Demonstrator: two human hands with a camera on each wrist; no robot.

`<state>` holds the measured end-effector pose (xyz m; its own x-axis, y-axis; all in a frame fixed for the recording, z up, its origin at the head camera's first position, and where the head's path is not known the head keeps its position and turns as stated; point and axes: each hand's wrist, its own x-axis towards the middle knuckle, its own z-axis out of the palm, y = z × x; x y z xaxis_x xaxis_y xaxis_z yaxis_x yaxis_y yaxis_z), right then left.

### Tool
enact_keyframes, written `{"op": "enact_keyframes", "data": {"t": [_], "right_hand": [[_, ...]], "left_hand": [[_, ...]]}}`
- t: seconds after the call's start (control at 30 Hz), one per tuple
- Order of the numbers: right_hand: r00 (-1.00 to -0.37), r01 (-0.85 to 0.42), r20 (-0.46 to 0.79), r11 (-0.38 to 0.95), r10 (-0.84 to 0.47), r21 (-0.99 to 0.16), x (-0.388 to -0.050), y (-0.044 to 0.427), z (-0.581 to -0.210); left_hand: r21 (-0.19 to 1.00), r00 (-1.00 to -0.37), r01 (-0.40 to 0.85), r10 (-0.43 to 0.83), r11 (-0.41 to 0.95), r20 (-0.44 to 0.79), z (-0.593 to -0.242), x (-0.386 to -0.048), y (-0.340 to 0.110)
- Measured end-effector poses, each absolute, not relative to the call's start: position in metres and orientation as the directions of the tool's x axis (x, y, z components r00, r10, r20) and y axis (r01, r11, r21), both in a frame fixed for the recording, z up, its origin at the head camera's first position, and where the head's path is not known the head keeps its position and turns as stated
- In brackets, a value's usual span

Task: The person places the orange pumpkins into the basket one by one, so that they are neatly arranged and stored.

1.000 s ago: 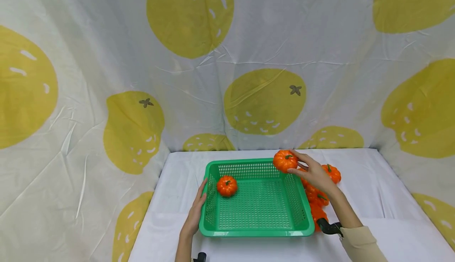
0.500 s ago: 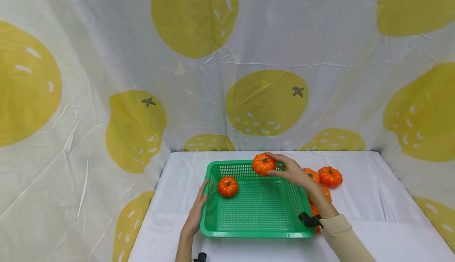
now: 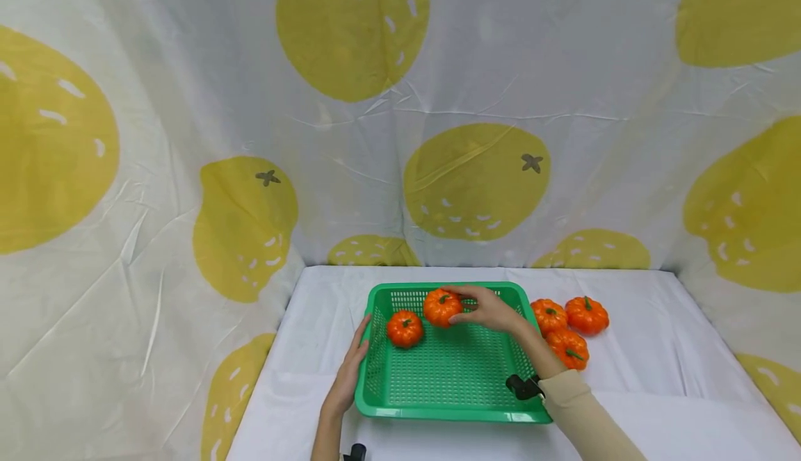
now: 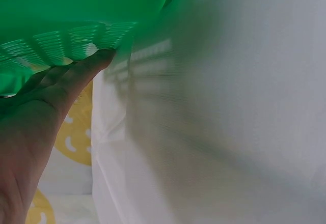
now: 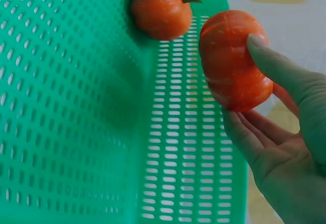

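The right hand (image 3: 491, 310) pinches an orange pumpkin (image 3: 442, 307) between thumb and fingers over the green basket (image 3: 453, 415); probably light, stiff, somewhat slippery, it suits holding by its sides. The left hand (image 3: 346, 379) touches the basket's side, fingers nearly straight.

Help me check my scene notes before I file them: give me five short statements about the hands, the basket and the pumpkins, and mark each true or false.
1. The right hand holds an orange pumpkin. True.
2. The left hand touches the green basket. True.
3. Nothing lies in the basket. False: one pumpkin lies in it.
4. The pumpkins outside the basket sit to its left. False: three pumpkins show on its right.
5. The left hand grips a pumpkin too. False: it rests against the basket's left side.
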<state>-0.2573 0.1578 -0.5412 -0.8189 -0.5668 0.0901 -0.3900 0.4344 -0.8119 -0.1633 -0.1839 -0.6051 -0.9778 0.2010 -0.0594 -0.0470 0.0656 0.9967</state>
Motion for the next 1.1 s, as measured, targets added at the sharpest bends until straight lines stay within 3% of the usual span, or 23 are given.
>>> {"op": "enact_keyframes", "data": {"t": [1.1], "right_hand": [[-0.765, -0.305, -0.059, 0.441, -0.642, -0.844, -0.254, 0.147, -0.572]], "left_hand": [[0.996, -0.977, -0.057, 0.202, 0.066, -0.07, -0.602, -0.162, -0.183]]}}
